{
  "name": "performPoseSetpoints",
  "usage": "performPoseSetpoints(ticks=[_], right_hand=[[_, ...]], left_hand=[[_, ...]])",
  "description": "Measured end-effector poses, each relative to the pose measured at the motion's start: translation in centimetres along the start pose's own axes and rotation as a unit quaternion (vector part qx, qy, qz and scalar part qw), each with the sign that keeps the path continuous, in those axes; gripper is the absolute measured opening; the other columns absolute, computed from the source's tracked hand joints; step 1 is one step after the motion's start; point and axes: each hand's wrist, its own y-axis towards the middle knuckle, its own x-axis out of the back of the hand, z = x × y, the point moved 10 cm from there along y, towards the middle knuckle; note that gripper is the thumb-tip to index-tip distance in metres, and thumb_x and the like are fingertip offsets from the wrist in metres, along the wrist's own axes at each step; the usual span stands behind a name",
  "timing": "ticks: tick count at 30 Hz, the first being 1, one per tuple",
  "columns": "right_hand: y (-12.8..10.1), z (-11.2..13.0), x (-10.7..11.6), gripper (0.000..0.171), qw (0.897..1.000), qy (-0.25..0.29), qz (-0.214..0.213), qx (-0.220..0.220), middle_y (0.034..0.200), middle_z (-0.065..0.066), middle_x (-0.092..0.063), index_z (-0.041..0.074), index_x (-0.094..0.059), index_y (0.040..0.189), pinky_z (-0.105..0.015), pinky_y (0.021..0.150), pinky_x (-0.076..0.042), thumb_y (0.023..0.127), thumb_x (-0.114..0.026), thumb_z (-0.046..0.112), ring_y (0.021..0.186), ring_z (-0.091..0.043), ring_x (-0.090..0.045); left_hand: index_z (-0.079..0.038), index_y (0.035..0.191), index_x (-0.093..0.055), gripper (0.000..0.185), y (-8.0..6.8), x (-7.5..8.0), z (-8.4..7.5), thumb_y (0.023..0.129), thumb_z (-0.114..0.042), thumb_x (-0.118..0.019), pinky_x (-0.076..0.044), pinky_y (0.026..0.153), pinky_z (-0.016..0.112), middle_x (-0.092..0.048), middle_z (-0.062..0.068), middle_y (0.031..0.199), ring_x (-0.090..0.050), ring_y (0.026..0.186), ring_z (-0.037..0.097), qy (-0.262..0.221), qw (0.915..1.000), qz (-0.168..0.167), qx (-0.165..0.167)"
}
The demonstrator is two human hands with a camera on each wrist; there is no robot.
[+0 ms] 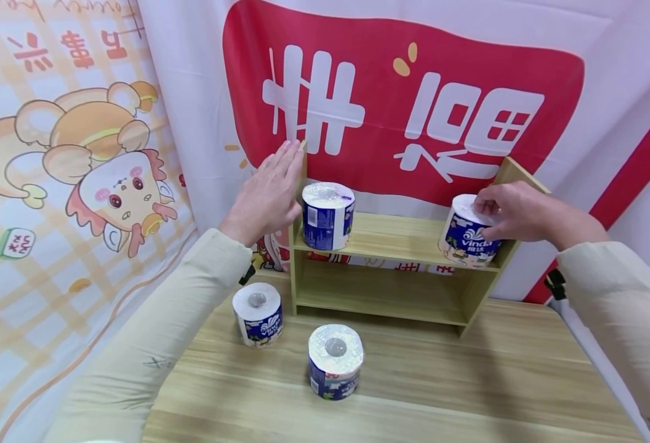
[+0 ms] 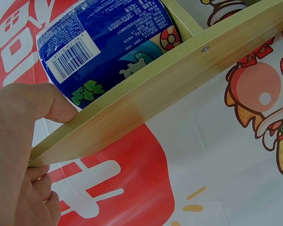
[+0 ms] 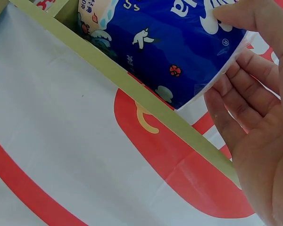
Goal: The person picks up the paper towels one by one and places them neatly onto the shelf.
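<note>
My right hand (image 1: 516, 215) grips a toilet paper roll (image 1: 467, 237) at the three o'clock end of the upper shelf of the small wooden rack (image 1: 391, 243), fingers curled over its top rim and thumb on the blue wrapper. The roll tilts, its core axis leaning toward about eleven o'clock, its base on the board. The wrapper reads "vinda" in white letters, with a white bird and small flowers showing in the right wrist view.

My left hand (image 1: 269, 194) is flat and straight-fingered against the rack's nine o'clock side panel; in the left wrist view my thumb (image 2: 45, 101) sits on the inner side of the panel edge and the fingers on the outer. Just inside that panel a second roll (image 1: 327, 215) stands upright, axis vertical, with a barcode label facing me; the small print beside it is too fine to read.

On the table (image 1: 469, 381), at six o'clock from the rack, two more rolls stand upright: one (image 1: 257, 314) near the rack's left foot, another (image 1: 335, 361) closer to me. Behind everything hangs a red and white banner (image 1: 402, 104) with large white characters.
</note>
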Motion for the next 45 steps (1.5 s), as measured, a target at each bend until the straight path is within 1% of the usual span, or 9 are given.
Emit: performPoseSetpoints(ticks=[11, 16, 23, 30, 36, 45], right_hand=[[-0.2, -0.1, 0.3, 0.054, 1.000, -0.017, 0.001, -0.004, 0.124, -0.021, -0.072, 0.005, -0.071, 0.126, -0.064, 0.096, -0.060, 0.080, -0.093, 0.021, 0.111, -0.038, -0.069], [-0.4, 0.2, 0.4, 0.056, 1.000, -0.027, 0.002, 0.002, 0.124, -0.021, -0.073, 0.004, -0.071, 0.128, -0.064, 0.096, -0.060, 0.079, -0.093, 0.021, 0.112, -0.039, -0.070], [-0.7, 0.2, 0.5, 0.057, 1.000, -0.021, 0.003, 0.003, 0.129, -0.022, -0.071, 0.005, -0.071, 0.131, -0.063, 0.094, -0.061, 0.080, -0.093, 0.020, 0.116, -0.042, -0.068], [-1.0, 0.4, 0.9, 0.057, 1.000, -0.016, -0.006, 0.009, 0.130, -0.023, -0.072, 0.006, -0.072, 0.132, -0.060, 0.090, -0.063, 0.080, -0.092, 0.022, 0.118, -0.043, -0.068], [-1.4, 0.6, 1.4, 0.057, 1.000, -0.009, -0.010, 0.013, 0.132, -0.023, -0.071, 0.005, -0.072, 0.132, -0.060, 0.090, -0.063, 0.082, -0.091, 0.022, 0.120, -0.044, -0.066], [-2.7, 1.1, 2.2, 0.059, 0.999, -0.020, -0.018, 0.017, 0.138, -0.025, -0.067, 0.004, -0.068, 0.137, -0.059, 0.089, -0.064, 0.086, -0.087, 0.027, 0.123, -0.047, -0.064]], left_hand=[[-0.002, 0.169, -0.006, 0.095, 0.1, 0.1, -0.2, 0.099, -0.028, -0.065, -0.018, 0.136, 0.046, -0.012, 0.017, 0.179, -0.010, 0.167, 0.034, 0.003, 1.0000, -0.003, -0.002], [-0.002, 0.169, -0.005, 0.096, 0.1, 0.2, -0.1, 0.099, -0.028, -0.065, -0.018, 0.136, 0.047, -0.010, 0.017, 0.179, -0.009, 0.167, 0.035, 0.001, 1.0000, -0.001, -0.003], [-0.002, 0.169, -0.008, 0.096, 0.1, 0.2, -0.1, 0.098, -0.028, -0.067, -0.020, 0.135, 0.048, -0.015, 0.018, 0.178, -0.012, 0.167, 0.036, 0.004, 1.0000, -0.007, -0.006], [-0.003, 0.169, -0.008, 0.097, 0.0, 0.1, -0.1, 0.097, -0.028, -0.068, -0.020, 0.135, 0.048, -0.013, 0.017, 0.179, -0.011, 0.167, 0.035, 0.000, 1.0000, -0.003, -0.004], [-0.002, 0.169, -0.008, 0.096, 0.0, 0.2, -0.1, 0.098, -0.027, -0.067, -0.019, 0.135, 0.049, -0.011, 0.017, 0.179, -0.011, 0.167, 0.035, -0.001, 1.0000, -0.003, -0.003], [-0.002, 0.169, -0.006, 0.097, 0.1, -0.1, -0.1, 0.098, -0.028, -0.066, -0.020, 0.135, 0.049, -0.012, 0.018, 0.178, -0.011, 0.167, 0.036, 0.002, 1.0000, 0.003, -0.003]])
